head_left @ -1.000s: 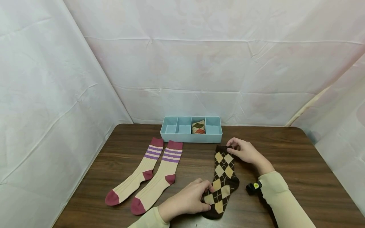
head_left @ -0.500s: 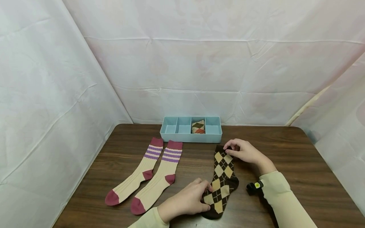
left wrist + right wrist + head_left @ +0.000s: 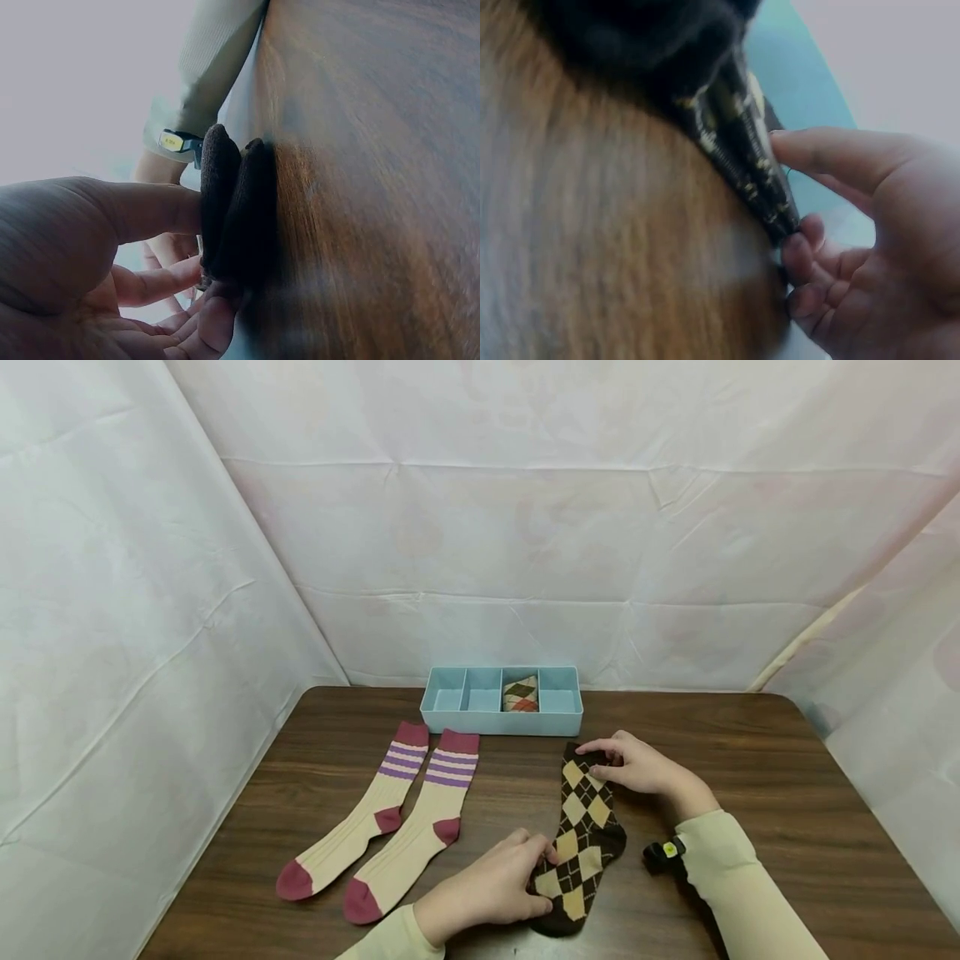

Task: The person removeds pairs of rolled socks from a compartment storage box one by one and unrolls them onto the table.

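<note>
A pair of brown argyle socks (image 3: 583,814) lies stacked on the table, cuffs toward the back; the left wrist view shows both dark toes (image 3: 225,195), one over the other. My left hand (image 3: 498,881) holds them by the toe end, thumb on top and fingers curled at the side. At the cuff, my right hand (image 3: 637,764) reaches over the opening with its index finger, thumb on the knit. Its fingertips (image 3: 799,255) curl at the socks' edge in the right wrist view.
Two cream socks (image 3: 416,827) with maroon toes and purple stripes lie side by side at the left. Behind stands a light blue four-slot organizer (image 3: 501,723), a folded argyle sock bundle (image 3: 521,695) in its third compartment from the left. White cloth (image 3: 480,543) hangs around the table.
My right hand has shifted slightly left across the cuff, its index finger stretched further over it. The left hand stays at the toes, and the socks have barely moved.
</note>
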{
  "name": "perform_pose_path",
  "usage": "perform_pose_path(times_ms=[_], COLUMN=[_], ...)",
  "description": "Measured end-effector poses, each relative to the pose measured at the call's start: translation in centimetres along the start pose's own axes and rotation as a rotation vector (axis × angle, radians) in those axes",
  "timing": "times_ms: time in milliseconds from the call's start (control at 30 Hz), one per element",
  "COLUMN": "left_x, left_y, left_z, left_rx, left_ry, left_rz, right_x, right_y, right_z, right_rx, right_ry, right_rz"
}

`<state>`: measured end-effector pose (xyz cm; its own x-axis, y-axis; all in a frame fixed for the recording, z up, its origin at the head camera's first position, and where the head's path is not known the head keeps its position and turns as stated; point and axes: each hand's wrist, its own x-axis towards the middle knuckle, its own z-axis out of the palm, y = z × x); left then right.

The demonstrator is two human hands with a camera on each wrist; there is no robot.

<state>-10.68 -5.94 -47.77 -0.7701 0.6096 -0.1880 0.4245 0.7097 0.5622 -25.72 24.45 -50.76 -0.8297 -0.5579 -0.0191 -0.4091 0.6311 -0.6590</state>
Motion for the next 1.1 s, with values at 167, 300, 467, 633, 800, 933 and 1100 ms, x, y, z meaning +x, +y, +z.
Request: perform_pose_path(times_ms=[167,300,467,633,800,933,1100], left_x=[-0.4,-0.9,-1.5,-1.7,-1.9,-2.2,-2.5], left_y=[-0.1,-0.2,0.1,0.6,0.6,0.3,0.3], left_z=[0.2,0.6,1.0,1.3,1.6,1.7,1.7], left_rx=[-0.006,-0.014,0.004,-0.003,-0.032,-0.06,-0.108], left_ry=[0.008,0.028,0.05,0.053,0.071,0.089,0.105], left_rz=[-0.008,-0.017,-0.052,-0.075,-0.035,-0.005,-0.015], right_x=[-0.2,-0.4,-1.1,-1.5,-1.3,-1.1,-0.9], right_y=[-0.5,-0.8,-1.1,-1.5,-1.7,-2.0,-2.4], right_z=[0.0,-0.1,0.4,1.0,1.1,1.2,1.3], right_rx=[-0.002,-0.018,-0.039,-0.063,-0.093,-0.126,-0.133], right_ry=[-0.006,0.012,0.058,0.126,0.159,0.179,0.194], right_rz=[0.035,0.043,0.047,0.042,0.015,0.001,0.003])
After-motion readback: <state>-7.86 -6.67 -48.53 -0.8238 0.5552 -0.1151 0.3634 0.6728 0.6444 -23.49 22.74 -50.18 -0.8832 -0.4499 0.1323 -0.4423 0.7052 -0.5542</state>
